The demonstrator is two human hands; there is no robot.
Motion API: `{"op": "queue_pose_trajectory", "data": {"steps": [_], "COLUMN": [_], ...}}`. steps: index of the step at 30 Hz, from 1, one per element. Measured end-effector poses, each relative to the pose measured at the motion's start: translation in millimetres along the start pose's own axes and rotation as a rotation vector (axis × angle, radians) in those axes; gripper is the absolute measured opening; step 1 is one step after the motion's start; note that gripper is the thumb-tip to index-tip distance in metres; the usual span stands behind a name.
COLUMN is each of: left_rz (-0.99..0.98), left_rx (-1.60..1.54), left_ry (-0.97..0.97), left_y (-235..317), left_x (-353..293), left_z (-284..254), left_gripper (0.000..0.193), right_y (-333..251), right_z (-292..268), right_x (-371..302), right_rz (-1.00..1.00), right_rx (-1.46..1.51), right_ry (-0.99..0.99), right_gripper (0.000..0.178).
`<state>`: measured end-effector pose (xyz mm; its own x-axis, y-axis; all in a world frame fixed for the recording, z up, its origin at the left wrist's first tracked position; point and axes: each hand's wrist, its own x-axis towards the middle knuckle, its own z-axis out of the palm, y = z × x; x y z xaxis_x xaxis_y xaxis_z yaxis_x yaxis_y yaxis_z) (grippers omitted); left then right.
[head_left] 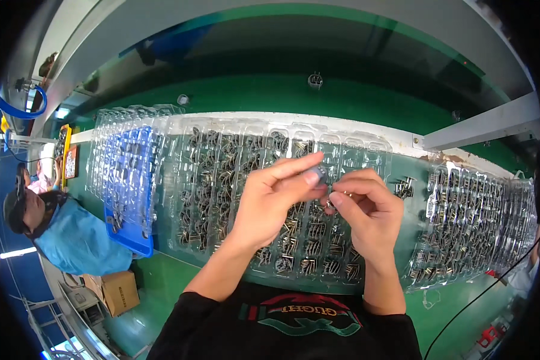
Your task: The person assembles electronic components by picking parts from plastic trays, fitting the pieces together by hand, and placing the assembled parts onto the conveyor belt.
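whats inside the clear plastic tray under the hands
Small pinned metal parts sit in rows in the tray. The left hand and right hand cover some pockets, whose contents cannot be seen.

Bench with rows of compartment trays.
The green bench (413, 223) carries clear middle trays (372, 157), many compartments filled with small metal parts (204, 201); similar right trays (444, 282), also filled; and, at left, 1 blue tray (139, 242) overlapped by clear left trays (111, 120). Between middle and right trays lies 1 loose metal cluster (405, 188).
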<state>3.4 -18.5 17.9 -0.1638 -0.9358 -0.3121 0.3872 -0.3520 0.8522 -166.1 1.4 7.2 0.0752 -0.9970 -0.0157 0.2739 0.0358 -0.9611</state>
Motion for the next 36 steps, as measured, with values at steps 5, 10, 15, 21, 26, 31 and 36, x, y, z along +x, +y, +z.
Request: {"op": "queue_pose_trajectory", "data": {"steps": [5, 10, 15, 21, 26, 31, 36], "left_rz": [-0.102, -0.152, -0.144, -0.017, 0.013, 0.034, 0.023], "left_rx": [-0.291, -0.369, -0.401, -0.226, -0.181, -0.166, -0.144], "left_ry": [-0.132, -0.171, -0.253, -0.235, -0.209, -0.174, -0.138], "left_y": [-16, -15, -22, -28, -28, -33, -27], "left_x": [-7, -9, -8, -11, -11, -8, -17], "left_z": [-10, -5, -9, -11, -9, -10, -8], "left_gripper": [0.035, 0.038, 0.033, 0.03, 0.032, 0.032, 0.032], "right_y": [5, -4, -8, -8, -6, -5, -6], "right_z": [4, 1, 0, 0, 1, 1, 4], "right_x": [0, -4, -3, 0, 0, 2, 1], "right_rz": [-0.274, -0.328, -0.417, -0.591, -0.64, -0.641, -0.657], "right_rx": [-0.219, -0.463, -0.57, -0.687, -0.741, -0.805, -0.772], "right_ry": [0.102, 0.125, 0.176, 0.139, 0.115, 0.116, 0.078], "right_gripper": [0.02, 0.023, 0.023, 0.024, 0.024, 0.023, 0.023]}}
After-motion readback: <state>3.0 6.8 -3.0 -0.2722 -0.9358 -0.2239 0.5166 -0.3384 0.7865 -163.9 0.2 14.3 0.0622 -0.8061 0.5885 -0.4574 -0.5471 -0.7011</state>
